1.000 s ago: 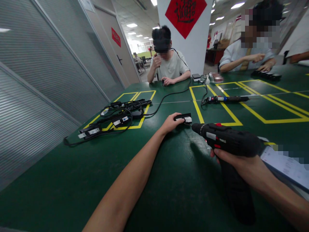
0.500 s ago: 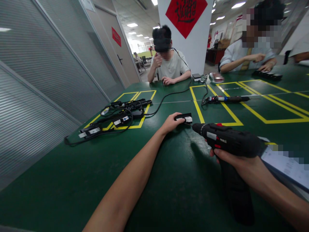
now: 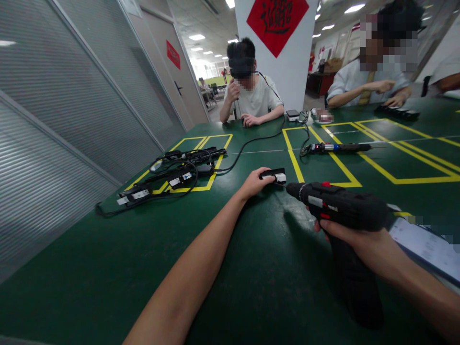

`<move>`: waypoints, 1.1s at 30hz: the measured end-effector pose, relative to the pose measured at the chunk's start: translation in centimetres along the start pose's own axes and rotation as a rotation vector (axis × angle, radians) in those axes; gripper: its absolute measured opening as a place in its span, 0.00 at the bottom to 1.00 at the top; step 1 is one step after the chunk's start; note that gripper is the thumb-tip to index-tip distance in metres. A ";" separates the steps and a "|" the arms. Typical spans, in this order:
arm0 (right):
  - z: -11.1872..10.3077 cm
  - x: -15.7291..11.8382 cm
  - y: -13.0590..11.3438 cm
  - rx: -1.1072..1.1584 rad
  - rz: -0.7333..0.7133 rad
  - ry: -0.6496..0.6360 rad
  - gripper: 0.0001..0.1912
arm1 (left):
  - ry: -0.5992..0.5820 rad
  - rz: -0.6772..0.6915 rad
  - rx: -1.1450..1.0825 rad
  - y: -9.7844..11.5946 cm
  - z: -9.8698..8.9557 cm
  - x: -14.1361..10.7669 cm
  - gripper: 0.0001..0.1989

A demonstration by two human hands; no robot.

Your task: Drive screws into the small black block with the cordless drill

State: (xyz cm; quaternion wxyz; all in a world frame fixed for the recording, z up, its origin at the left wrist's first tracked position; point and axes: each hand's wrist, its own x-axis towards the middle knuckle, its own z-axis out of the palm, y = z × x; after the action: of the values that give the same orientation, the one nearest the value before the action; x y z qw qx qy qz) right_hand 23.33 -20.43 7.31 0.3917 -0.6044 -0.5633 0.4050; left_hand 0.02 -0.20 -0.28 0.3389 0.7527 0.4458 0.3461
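My left hand [image 3: 256, 182] is closed around one end of a small black block with a white label [image 3: 279, 178], holding it against the green table [image 3: 230, 239]. In my right hand [image 3: 345, 235] is a black cordless drill [image 3: 338, 205] with red accents, its fingers wrapped round the grip. The drill lies roughly level and points left. Its thin bit reaches the near right end of the block; whether the tip touches is too small to tell.
Black adapters with cables [image 3: 183, 170] lie at left. A corded pen-shaped electric screwdriver [image 3: 339, 147] rests beyond the drill, among yellow tape outlines. A phone-like screen [image 3: 424, 242] sits by my right forearm. Two people [image 3: 251, 96] work across the table.
The rear of the drill and its handle have shifted slightly right, together with my right hand. My left hand and the block stay in place.
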 end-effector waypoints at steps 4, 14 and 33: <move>-0.1 -0.2 -0.2 -0.031 0.015 0.011 0.10 | -0.001 0.005 -0.007 0.1 -0.1 0.0 0.22; 0.0 -0.1 0.1 0.006 0.018 -0.049 0.08 | -0.001 0.024 -0.010 -0.2 -0.1 0.0 0.22; 0.1 -0.2 0.3 0.034 0.019 -0.039 0.07 | 0.010 0.021 -0.018 -0.1 0.0 0.0 0.22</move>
State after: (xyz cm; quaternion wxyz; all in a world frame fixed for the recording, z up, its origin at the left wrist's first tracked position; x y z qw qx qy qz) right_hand 23.38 -20.63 7.00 0.3870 -0.5949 -0.5581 0.4299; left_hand -0.05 -0.10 -0.38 0.3399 0.7525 0.4365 0.3573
